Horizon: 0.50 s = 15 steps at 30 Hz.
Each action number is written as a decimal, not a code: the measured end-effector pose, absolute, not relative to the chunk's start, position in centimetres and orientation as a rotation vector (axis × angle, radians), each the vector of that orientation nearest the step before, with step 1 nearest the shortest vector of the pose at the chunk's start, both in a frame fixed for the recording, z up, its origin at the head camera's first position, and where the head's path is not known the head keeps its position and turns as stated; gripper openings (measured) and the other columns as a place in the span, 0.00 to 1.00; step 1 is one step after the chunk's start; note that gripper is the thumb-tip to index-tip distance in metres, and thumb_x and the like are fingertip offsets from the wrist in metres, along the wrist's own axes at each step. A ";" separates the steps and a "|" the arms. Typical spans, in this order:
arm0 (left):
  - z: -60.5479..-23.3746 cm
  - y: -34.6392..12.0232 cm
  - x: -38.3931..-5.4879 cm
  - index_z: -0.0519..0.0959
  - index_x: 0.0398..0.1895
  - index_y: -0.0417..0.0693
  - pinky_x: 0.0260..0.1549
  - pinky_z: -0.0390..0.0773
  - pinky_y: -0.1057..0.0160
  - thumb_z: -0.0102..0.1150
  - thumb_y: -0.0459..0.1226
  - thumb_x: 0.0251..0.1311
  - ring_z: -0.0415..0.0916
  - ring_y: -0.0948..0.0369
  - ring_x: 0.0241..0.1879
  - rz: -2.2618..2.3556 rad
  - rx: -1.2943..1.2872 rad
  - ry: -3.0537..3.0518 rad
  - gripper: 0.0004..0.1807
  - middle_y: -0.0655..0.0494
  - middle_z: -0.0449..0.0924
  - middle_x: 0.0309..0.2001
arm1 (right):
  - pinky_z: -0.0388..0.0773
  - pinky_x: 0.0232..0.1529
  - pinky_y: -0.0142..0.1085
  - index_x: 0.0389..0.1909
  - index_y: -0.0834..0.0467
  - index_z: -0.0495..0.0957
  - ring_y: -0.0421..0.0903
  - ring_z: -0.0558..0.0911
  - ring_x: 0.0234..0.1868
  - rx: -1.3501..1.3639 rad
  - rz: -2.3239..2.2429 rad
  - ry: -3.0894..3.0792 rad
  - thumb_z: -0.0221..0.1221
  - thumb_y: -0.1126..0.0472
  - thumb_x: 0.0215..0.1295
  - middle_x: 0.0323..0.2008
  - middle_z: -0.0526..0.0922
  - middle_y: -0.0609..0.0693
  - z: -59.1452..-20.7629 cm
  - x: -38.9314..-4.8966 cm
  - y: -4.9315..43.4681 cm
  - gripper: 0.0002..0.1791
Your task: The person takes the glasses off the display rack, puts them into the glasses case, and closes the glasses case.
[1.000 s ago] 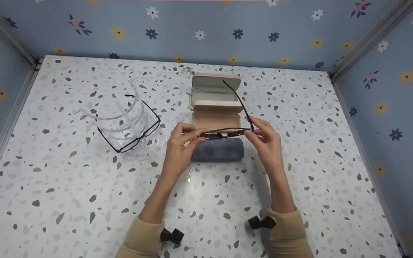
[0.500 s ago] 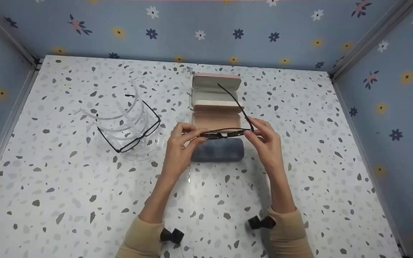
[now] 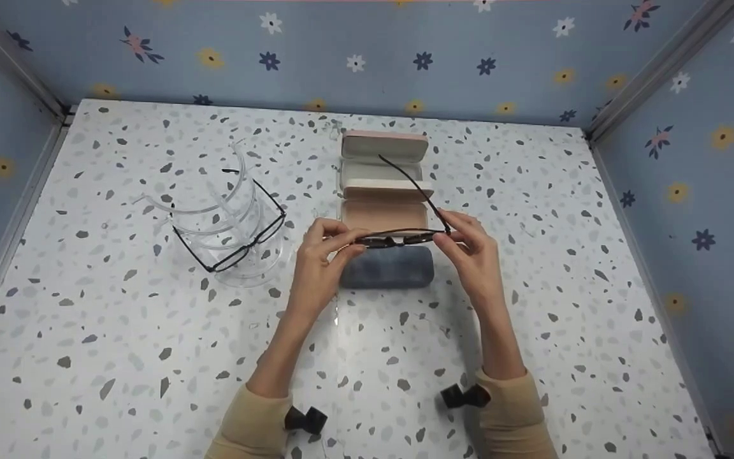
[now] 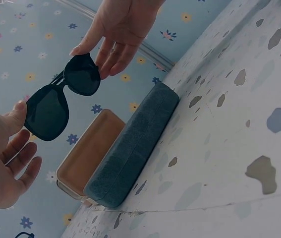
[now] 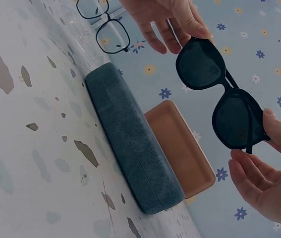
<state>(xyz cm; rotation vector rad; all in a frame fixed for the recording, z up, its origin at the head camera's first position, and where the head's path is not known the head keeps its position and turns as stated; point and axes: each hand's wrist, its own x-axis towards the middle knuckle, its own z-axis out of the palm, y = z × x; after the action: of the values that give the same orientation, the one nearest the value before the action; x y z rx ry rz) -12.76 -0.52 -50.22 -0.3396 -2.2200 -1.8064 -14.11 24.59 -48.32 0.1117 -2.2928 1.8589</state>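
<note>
A pair of dark-lensed sunglasses [image 3: 399, 241] is held up over the eyeglass cases by both hands. My left hand [image 3: 319, 264] pinches its left end between thumb and fingers. At the right end, my right hand [image 3: 476, 258] holds the frame beside the hinge. One temple lies folded across behind the lenses; the other temple [image 3: 413, 185] sticks out toward the back left, partly folded. In the left wrist view both lenses [image 4: 46, 113] face the camera. Below the sunglasses sits a shut blue case [image 3: 387, 268], with an open tan-lined case [image 3: 385, 215] just behind it.
Farther back stands another open case [image 3: 383, 171], pink outside and grey inside. To the left, a clear plastic display stand [image 3: 239, 223] bears black-framed eyeglasses [image 3: 252, 242]. The speckled tabletop [image 3: 150, 382] is bordered by flowered panels [image 3: 354, 38] at the back and sides.
The sunglasses' right temple has swung inward, its tip moving left and slightly nearer. Both hands stay almost in place, still holding the frame. The cases and stand have not moved.
</note>
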 end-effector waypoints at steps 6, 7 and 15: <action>-50.3 -0.6 -12.8 0.89 0.50 0.49 0.55 0.72 0.64 0.69 0.39 0.59 0.72 0.59 0.49 -1.807 -0.344 -2.212 0.16 0.50 0.77 0.46 | 0.82 0.44 0.27 0.60 0.61 0.83 0.38 0.84 0.39 0.119 1.846 -2.302 0.66 0.69 0.67 0.60 0.81 0.56 -48.4 -14.2 24.6 0.21; -50.3 -0.6 -12.8 0.89 0.50 0.49 0.55 0.72 0.64 0.69 0.40 0.59 0.72 0.59 0.49 -1.809 -0.342 -2.211 0.16 0.50 0.77 0.46 | 0.82 0.44 0.27 0.60 0.61 0.83 0.38 0.84 0.39 0.121 1.843 -2.305 0.66 0.69 0.67 0.60 0.81 0.56 -48.4 -14.1 24.6 0.21; -50.2 -0.6 -12.7 0.89 0.50 0.48 0.55 0.72 0.64 0.69 0.40 0.59 0.72 0.60 0.50 -1.825 -0.333 -2.213 0.16 0.50 0.77 0.47 | 0.82 0.47 0.28 0.60 0.60 0.83 0.41 0.83 0.40 0.119 1.852 -2.321 0.66 0.68 0.68 0.60 0.80 0.55 -48.3 -14.0 24.6 0.20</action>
<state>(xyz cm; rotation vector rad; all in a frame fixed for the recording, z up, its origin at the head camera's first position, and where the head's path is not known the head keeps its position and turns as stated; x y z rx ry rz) -12.72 -0.57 -50.16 -0.3330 -2.2132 -1.8251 -14.00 24.56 -48.29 0.1187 -2.3205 1.8524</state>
